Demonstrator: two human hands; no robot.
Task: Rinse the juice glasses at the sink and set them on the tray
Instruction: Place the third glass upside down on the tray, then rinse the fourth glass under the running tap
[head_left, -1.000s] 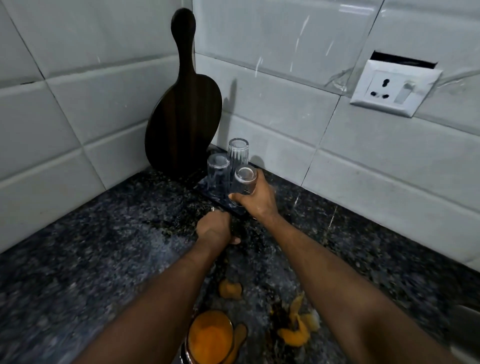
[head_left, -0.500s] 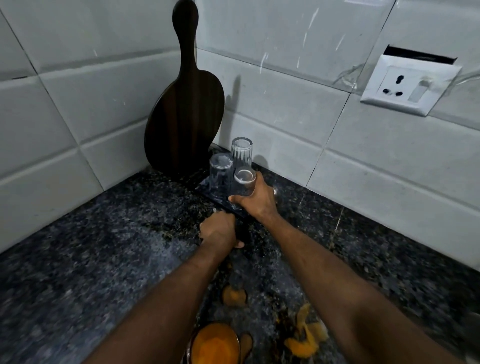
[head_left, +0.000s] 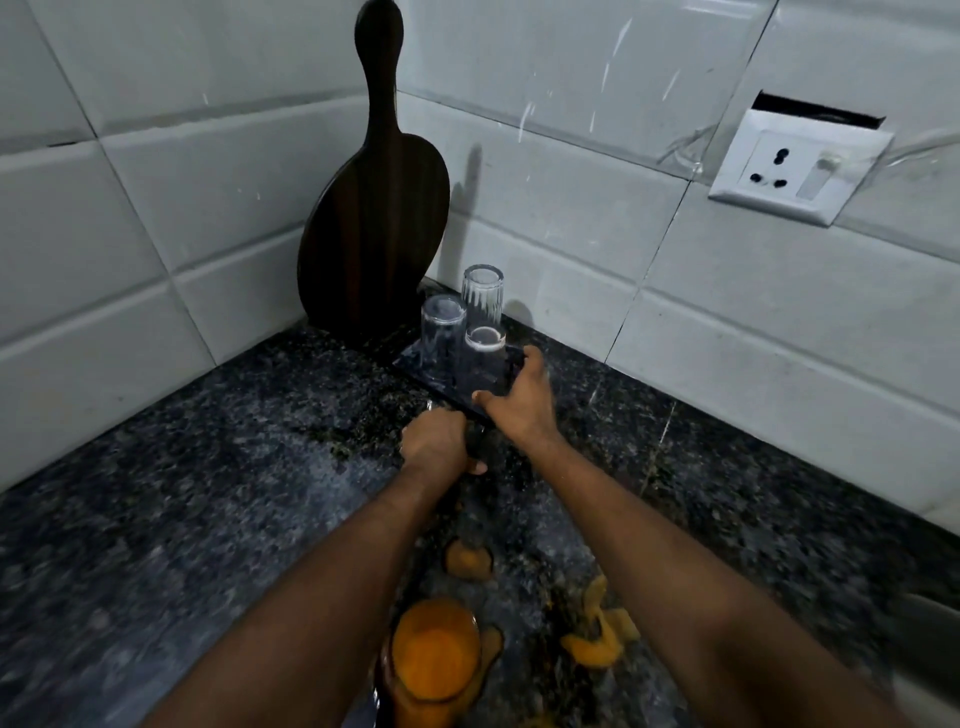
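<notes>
Three clear juice glasses stand upside down on a dark tray in the counter corner: a left glass, a back glass and a near right glass. My right hand sits at the foot of the near right glass, with thumb and fingers spread apart beside it. My left hand is a fist just in front of the tray. It grips another clear glass, of which only a bit of rim shows above the knuckles.
A dark wooden paddle board leans in the tiled corner behind the tray. A container of orange juice and orange peels lie on the speckled granite counter near me. A wall socket is at the upper right.
My right hand lowered the near right glass onto the tray, then loosened its grip and slid back to the glass's foot. My left fist has barely moved.
</notes>
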